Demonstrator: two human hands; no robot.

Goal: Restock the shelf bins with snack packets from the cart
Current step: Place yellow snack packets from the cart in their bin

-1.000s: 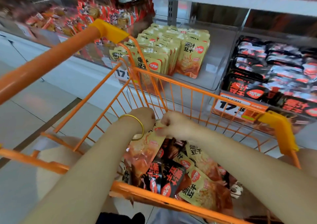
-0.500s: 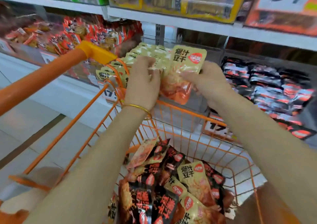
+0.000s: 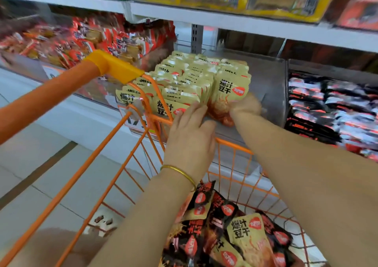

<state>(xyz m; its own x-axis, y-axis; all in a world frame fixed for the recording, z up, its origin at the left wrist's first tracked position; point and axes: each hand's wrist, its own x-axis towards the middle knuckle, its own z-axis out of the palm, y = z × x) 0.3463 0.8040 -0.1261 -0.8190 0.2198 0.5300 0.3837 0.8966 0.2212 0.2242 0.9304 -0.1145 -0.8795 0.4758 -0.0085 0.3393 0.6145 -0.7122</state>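
While your right hand (image 3: pixel 245 107) grips a beige packet (image 3: pixel 228 91) in the bin (image 3: pixel 271 86), your left hand (image 3: pixel 190 132) touches neighbouring packets (image 3: pixel 173 106), fingers straight.

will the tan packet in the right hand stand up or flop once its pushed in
Probably floppy: the tan packet is a soft pouch, bulging where the right hand grips it. Likely light: one hand holds it. It may tip right: the bin is bare there, and the row props only its left.

Bright, even light, perhaps from overhead; black-and-red foil snack packets (image 3: pixel 331 107) at right blur; frame edges bend.
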